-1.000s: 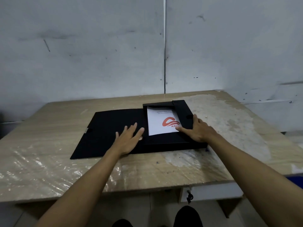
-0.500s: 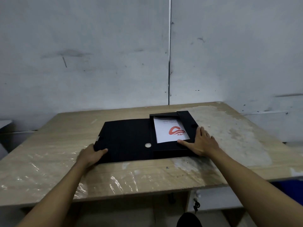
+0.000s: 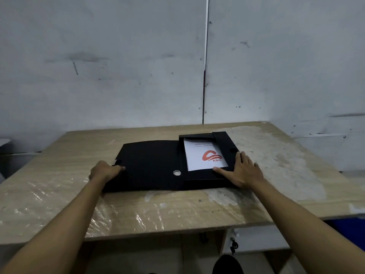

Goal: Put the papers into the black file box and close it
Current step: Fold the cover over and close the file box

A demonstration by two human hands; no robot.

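The black file box (image 3: 227,151) lies open on the wooden table (image 3: 177,210), its wide lid flap (image 3: 150,165) spread flat to the left. White papers (image 3: 199,155) with a red logo rest inside the tray on the right. A small round hole (image 3: 177,172) shows near the fold. My left hand (image 3: 104,172) grips the lid flap's left edge, fingers curled over it. My right hand (image 3: 243,170) presses flat on the box's near right corner, thumb beside the papers.
A grey panelled wall (image 3: 138,66) stands right behind the table. Crinkled plastic film (image 3: 122,214) covers the table's front part, and pale stains mark its right side. A key hangs under the table front (image 3: 234,245). A dark shoe (image 3: 227,264) shows below.
My left hand has gone from the middle of the lid flap to its left edge and taken hold of it. The right hand has stayed on the box. The view has shifted slightly.
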